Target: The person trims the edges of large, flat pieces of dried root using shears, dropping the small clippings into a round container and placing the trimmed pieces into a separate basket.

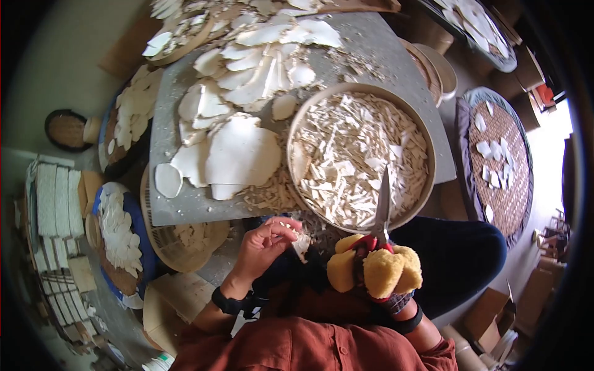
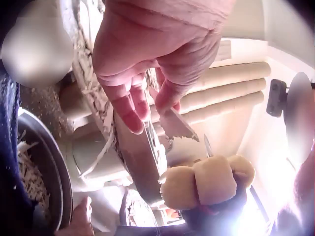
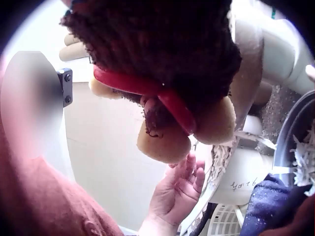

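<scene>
In the head view my left hand is near the table's front edge, its thumb and fingers pinching a small pale, flat piece. The left wrist view shows that piece with a jagged edge, pointing toward the other hand. My right hand wears a dark knit glove with fluffy yellow finger covers. It grips scissors by red handles, blades upward over the rim of a round tray. Many cut white strips fill the tray.
Large white slices and crumbs lie on the grey table. Left of it stand a blue-rimmed round basket of slices and a pale plastic basin. At right are a woven tray and cardboard boxes.
</scene>
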The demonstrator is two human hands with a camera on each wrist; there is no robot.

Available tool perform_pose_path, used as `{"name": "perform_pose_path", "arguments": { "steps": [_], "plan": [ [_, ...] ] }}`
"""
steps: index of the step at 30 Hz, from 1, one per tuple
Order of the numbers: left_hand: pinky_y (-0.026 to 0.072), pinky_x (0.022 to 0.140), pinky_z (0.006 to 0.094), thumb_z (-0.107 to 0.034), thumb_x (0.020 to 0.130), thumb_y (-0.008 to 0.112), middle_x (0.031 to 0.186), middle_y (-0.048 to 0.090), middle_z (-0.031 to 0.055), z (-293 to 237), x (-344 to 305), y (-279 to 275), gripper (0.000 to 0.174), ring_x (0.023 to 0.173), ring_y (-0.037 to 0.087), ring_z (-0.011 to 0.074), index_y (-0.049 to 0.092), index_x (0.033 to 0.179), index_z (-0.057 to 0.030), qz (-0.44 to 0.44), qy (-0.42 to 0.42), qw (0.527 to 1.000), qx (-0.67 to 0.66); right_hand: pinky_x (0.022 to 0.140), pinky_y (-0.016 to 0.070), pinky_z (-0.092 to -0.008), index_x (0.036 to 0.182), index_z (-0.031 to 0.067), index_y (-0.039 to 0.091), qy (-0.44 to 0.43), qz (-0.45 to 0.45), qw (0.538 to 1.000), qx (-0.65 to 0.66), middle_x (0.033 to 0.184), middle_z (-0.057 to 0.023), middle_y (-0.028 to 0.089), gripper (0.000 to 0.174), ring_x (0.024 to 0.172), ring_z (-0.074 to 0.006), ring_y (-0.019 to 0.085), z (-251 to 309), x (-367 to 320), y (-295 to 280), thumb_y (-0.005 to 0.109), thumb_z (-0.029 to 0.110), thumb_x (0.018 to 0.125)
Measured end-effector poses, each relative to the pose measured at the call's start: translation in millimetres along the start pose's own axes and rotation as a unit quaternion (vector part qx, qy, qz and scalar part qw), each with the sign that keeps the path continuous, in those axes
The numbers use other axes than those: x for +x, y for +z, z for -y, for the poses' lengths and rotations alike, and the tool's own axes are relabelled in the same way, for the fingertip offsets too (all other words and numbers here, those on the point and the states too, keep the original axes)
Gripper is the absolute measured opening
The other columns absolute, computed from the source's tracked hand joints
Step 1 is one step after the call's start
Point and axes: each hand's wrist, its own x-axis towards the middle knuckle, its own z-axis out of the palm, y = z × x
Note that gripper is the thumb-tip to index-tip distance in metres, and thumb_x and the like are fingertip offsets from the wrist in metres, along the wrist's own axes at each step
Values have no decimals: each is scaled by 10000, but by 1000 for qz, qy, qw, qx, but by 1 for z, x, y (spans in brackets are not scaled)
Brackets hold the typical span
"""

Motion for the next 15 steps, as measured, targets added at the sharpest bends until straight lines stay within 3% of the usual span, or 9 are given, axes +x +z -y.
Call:
{"name": "perform_pose_path", "arguments": {
  "steps": [2,4,6,8,10,11,12,14,15],
  "plan": [
    [501,823,289,55,851,520,932,623,53,-10,-8,-8,143,902,608,152,619,930,-12,-36,-2,997,68,564,484,-247,827,61,654,-32,47,995,-88,765,-10,642,97,642,-105,603,3,11,9,682,112,749],
    [521,764,279,36,857,524,908,619,69,-14,-8,-5,120,847,621,150,604,940,1,-73,-19,996,-39,649,498,-275,897,32,624,105,124,981,105,838,-43,643,131,746,-147,622,10,23,23,620,108,791],
    [529,735,277,28,859,524,893,617,77,-25,-8,0,104,811,629,146,595,932,9,-108,-29,990,-91,806,494,-312,1045,-23,552,165,190,916,313,1000,-107,629,239,911,-195,619,-29,24,44,530,102,842],
    [539,678,283,20,852,540,920,604,110,-13,-3,-2,190,766,639,184,520,1041,3,-142,5,986,-87,904,455,-325,1092,-18,516,211,194,807,516,1042,-125,608,237,1004,-199,584,-58,20,65,511,68,871],
    [540,642,286,10,846,549,960,599,136,-12,3,3,289,760,639,212,459,1119,-11,-178,32,979,-93,905,457,-329,1144,-3,488,140,259,882,367,1091,-117,587,296,1015,-197,581,-57,19,62,549,74,864],
    [532,617,272,10,836,569,979,592,142,-22,5,9,411,740,638,213,373,1195,-33,-188,22,976,-108,903,458,-327,1143,-1,490,175,247,852,428,1089,-117,588,297,1010,-200,583,-68,18,66,552,66,860],
    [530,617,270,10,838,567,976,594,140,-21,6,10,416,737,637,210,364,1199,-36,-185,24,977,-101,901,458,-325,1142,2,493,208,233,817,485,1088,-116,589,299,1005,-204,585,-76,18,71,555,57,855],
    [526,617,267,11,841,562,970,599,136,-16,7,9,426,731,635,203,348,1206,-42,-182,33,979,-85,938,438,-405,1155,-27,473,195,213,879,380,1111,-157,563,305,1047,-261,559,-77,14,68,498,105,882],
    [516,605,262,13,841,559,961,607,125,-9,7,6,425,725,631,189,356,1211,-35,-172,29,982,-66,936,438,-396,1157,-22,468,195,221,840,455,1111,-148,559,314,1043,-253,557,-86,16,69,520,103,874]
  ]
}}
